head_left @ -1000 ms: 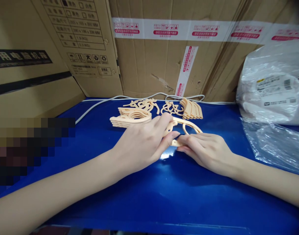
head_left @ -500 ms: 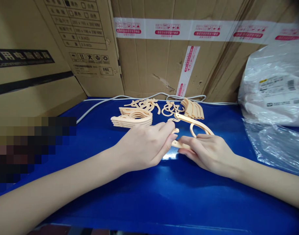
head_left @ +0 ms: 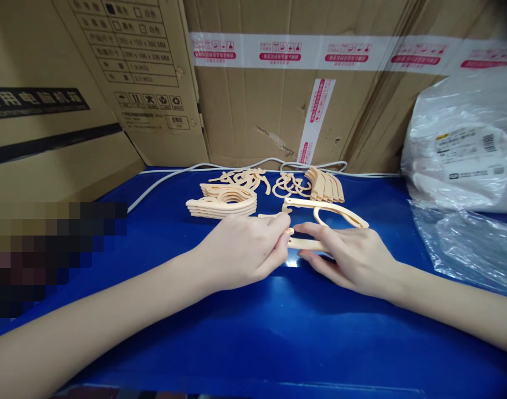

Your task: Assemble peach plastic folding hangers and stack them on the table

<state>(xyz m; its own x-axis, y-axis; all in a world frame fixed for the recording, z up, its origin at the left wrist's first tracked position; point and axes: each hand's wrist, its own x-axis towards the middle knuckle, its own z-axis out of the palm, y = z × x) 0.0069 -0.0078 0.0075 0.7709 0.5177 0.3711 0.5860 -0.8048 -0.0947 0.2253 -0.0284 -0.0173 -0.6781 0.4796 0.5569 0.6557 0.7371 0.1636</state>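
My left hand (head_left: 249,249) is closed in a pinch on a small cream plastic hanger hook, whose end (head_left: 291,231) sticks out past the fingertips. My right hand (head_left: 348,257) grips a cream hanger arm (head_left: 309,244) between fingers and thumb. The arm's holed end meets the left fingertips; whether it is joined to the hook is hidden. Above the right hand reaches another curved hanger arm (head_left: 332,206) with a loop below it; its link to the held arm is hidden. Behind my left hand lies a thin curved cream piece (head_left: 270,215), partly covered.
Stacked hanger arms (head_left: 222,208) sit behind my left hand. Farther back are loose hooks (head_left: 245,178), more hooks (head_left: 290,185) and a row of arms (head_left: 326,185). A white cable (head_left: 165,176) runs along cardboard boxes (head_left: 253,111). Plastic bags (head_left: 456,160) stand right on the blue table (head_left: 253,338).
The upper hanger arm has swung left and lies flatter. My right fingers have spread a little apart along the lower arm, which has come closer to the left fingertips.
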